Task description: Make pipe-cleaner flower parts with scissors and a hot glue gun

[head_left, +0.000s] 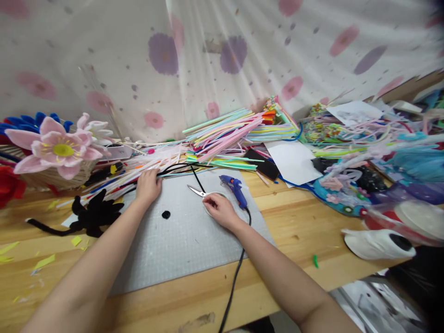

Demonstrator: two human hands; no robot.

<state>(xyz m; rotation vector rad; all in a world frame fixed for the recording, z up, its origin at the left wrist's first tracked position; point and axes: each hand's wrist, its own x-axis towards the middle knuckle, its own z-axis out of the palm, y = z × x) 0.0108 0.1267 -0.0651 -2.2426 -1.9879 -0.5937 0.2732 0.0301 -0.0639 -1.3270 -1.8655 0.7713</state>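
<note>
My right hand [220, 209] is closed on a pair of scissors [197, 190], its blades pointing left and slightly apart. One black pipe cleaner [197, 173] runs down to the scissors from above. At the upper left of the grey cutting mat [166, 254], my left hand [148, 187] closes over black pipe cleaners [176, 166]; its fingertips are partly hidden. A small black coil [166, 214] lies on the mat between my hands. Just right of the scissors rests a blue glue gun [236, 188], its cord trailing toward the table's front edge.
A black fuzzy petalled piece [95, 215] lies left of the mat. Behind are heaps of coloured pipe cleaners [236, 138] and a pink flower [62, 148]. White paper [293, 162] and a white thread cone [378, 244] are on the right. Yellow scraps dot the wooden table [298, 259].
</note>
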